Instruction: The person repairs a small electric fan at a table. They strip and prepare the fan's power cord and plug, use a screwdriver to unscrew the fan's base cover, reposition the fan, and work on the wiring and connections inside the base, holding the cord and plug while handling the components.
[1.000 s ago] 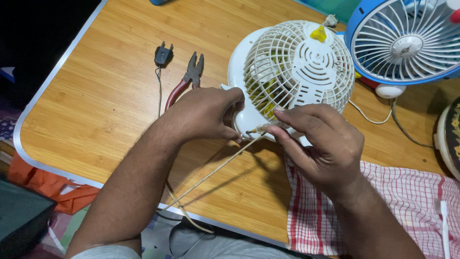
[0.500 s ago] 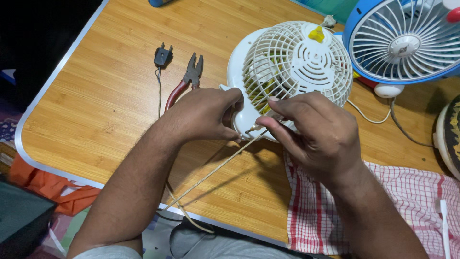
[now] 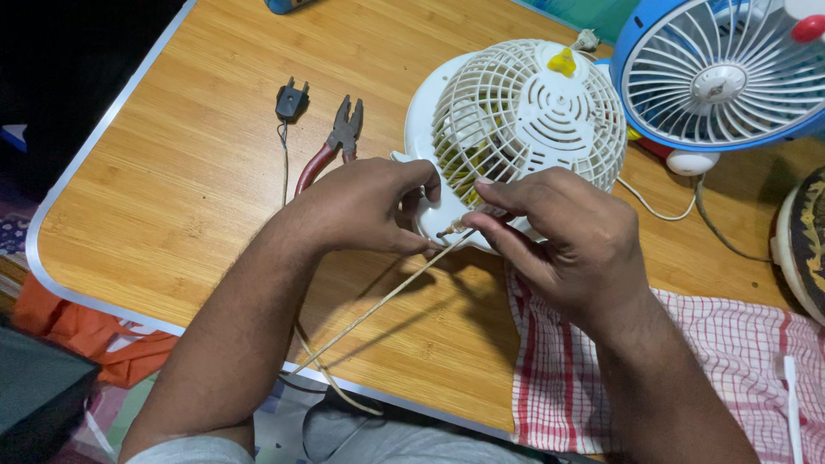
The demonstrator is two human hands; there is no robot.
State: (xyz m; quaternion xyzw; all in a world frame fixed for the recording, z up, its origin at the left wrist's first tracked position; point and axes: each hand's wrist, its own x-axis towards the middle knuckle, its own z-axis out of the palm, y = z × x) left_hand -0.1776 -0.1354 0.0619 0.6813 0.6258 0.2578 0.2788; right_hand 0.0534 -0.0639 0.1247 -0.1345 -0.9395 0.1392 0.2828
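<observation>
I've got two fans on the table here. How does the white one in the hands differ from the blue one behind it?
The white fan has a cream grille of fine mesh and a yellow knob; the blue fan has a blue rim and white spokes. The left hand and right hand touch the white fan's lower edge; the blue fan is untouched, partly out of frame. Both are round and rest on the wooden table.

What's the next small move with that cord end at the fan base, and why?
Probably feed the cord tip a little further into the white fan base. The right hand pinches the tip right at the lower edge of the housing, the left hand braces the fan, and most of the cord trails loose off the table edge.
</observation>
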